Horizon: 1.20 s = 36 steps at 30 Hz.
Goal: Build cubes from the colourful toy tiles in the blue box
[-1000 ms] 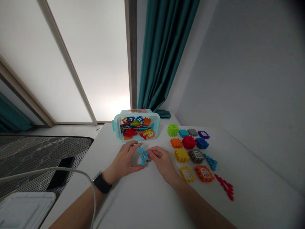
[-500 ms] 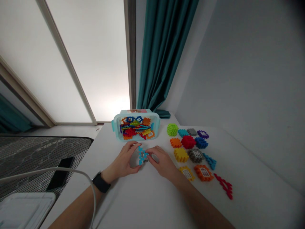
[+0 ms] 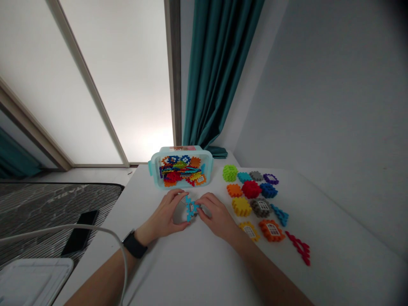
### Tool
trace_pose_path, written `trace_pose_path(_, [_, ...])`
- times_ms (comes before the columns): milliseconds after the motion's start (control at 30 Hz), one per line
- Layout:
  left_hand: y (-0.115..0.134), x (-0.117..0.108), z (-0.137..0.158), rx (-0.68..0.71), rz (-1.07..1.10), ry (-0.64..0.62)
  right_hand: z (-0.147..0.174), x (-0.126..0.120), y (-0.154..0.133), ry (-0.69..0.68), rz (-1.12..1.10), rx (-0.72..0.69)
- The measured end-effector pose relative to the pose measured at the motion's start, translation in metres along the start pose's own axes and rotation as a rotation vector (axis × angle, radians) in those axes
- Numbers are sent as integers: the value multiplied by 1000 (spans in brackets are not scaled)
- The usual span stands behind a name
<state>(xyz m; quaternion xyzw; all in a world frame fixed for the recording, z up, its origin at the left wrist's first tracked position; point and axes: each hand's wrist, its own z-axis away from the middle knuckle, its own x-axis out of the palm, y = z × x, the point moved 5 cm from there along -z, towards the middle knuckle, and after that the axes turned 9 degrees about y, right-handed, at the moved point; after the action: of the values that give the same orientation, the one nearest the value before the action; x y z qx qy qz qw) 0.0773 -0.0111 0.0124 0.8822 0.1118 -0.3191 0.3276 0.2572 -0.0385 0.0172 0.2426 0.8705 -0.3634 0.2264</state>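
Observation:
Between my two hands is a light blue triangular interlocking toy piece (image 3: 190,208) with notched edges. My left hand (image 3: 167,214), with a dark watch on its wrist, spans the piece's left edge, thumb at the bottom and fingertips at the top. The right corner is pinched by my right hand (image 3: 215,212) between thumb and fingers. Something grey shows just under the piece, too small to make out. To the right of my right hand lie a yellow stack of toy pieces (image 3: 241,207) and a yellow window piece (image 3: 249,230).
A light blue bin (image 3: 153,172) full of mixed toy pieces stands tilted behind my hands. Sorted stacks, including red (image 3: 251,189), orange (image 3: 271,230) and lime green (image 3: 230,173), lie at the right. A white cable (image 3: 108,230) crosses my left forearm; a phone (image 3: 79,233) lies at left.
The light blue piece has turned slightly between my fingers, and less grey shows beneath it. Both hands stay in nearly the same place.

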Motion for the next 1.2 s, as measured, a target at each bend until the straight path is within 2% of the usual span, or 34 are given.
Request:
trace_pose_path(267, [-7, 4, 2, -5, 85, -6, -1, -1, -14, -55, 62, -157])
trace_pose_path(467, [-3, 6, 1, -54, 243, -29, 0, -4, -17, 22, 111, -204])
trace_pose_path(567, [0, 5, -2, -84, 280, -52, 0, -3, -12, 90, 28, -68])
trace_pose_path(733, [-4, 0, -3, -174, 212, 12, 2, 7, 10, 100, -247, 363])
trace_pose_path(800, [-4, 0, -1, -162, 183, 31, 4, 12, 17, 86, -341, 477])
trace_pose_path(1033, [0, 5, 2, -48, 27, -41, 6, 19, 20, 39, -476, 629])
trace_pose_path(1200, [2, 4, 1, -17, -9, -39, 6, 21, 19, 18, -538, 660])
